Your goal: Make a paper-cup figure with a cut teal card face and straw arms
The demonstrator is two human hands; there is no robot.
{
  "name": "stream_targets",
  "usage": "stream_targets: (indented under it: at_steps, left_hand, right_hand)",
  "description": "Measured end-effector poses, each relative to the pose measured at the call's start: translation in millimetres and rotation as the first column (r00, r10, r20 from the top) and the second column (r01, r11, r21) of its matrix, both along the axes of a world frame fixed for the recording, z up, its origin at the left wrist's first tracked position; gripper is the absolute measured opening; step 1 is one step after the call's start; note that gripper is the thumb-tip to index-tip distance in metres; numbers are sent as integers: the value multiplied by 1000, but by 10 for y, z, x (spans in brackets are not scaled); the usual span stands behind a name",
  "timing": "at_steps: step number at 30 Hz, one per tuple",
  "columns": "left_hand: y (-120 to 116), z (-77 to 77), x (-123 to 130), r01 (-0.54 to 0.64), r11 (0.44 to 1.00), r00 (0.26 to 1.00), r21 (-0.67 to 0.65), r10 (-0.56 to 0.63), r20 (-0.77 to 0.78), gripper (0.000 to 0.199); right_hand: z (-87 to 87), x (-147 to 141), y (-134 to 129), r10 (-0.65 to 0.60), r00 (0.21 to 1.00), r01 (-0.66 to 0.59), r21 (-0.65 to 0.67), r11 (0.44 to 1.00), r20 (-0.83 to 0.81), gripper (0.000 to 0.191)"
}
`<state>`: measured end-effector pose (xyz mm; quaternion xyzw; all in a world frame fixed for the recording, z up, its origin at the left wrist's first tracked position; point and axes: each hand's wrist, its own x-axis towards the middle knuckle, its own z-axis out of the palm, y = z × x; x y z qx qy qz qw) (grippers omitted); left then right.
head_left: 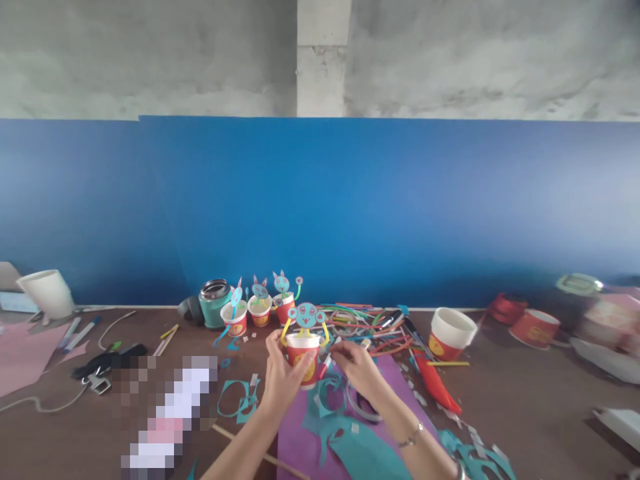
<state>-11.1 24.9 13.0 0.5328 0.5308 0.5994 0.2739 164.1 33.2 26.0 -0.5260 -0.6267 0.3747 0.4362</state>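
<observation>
My left hand (285, 367) is wrapped round a red-and-white paper cup (302, 360), held upright above the purple sheet. A blue paper face (306, 316) with drawn features stands over the cup's rim, and bent yellow arms tipped with blue paper discs rise at both sides. Just right of the cup, my right hand (354, 363) has its fingers curled together; what they pinch, if anything, is too small to make out. A red-and-white marker (325, 367) shows by its fingertips. Below lie a purple sheet (293, 440) and blue paper scraps (367, 447).
Behind on the left stand several decorated cups (260, 311) and a teal flask (215, 305). Coloured pipe cleaners (345, 317) are heaped behind my hands. White-and-red cups (453, 331), red scissors (440, 387) and another cup (535, 329) are rightward. A blue partition (320, 213) closes the back.
</observation>
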Motion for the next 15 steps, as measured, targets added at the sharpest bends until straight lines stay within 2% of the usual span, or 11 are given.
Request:
stream_targets:
  at_steps: [2, 4, 7, 9, 11, 13, 15]
  left_hand:
    - [11, -24, -13, 41, 999, 998, -17, -40, 50, 50]
    - [32, -42, -49, 39, 998, 998, -40, -36, 52, 46]
    - [45, -58, -98, 9, 997, 1000, -73, -7, 26, 46]
    - [27, -60, -113, 8, 996, 1000, -85, -7, 12, 47]
    - [-17, -56, -116, 6, 995, 1000, -101, -6, 3, 50]
    - [-83, -50, -116, 7, 994, 1000, -106, -7, -4, 54]
    - [-159, -45, -117, 16, 996, 1000, -83, -17, -14, 59]
  right_hand:
    - [56, 28, -76, 94, 962, -98, 6, 995, 256, 20]
    - [103, 46, -173, 173, 872, -188, -13, 982, 458, 24]
    - [153, 31, -299, 289, 698, -289, -111, 951, 655, 48]
    - [179, -1, -339, 285, 607, -280, -136, 950, 741, 45]
    - [206, -34, -347, 201, 581, -235, -74, 969, 789, 36]
    - [233, -57, -349, 127, 600, -211, 3, 978, 790, 32]
    - [251, -72, -369, 167, 612, -237, -22, 971, 773, 28]
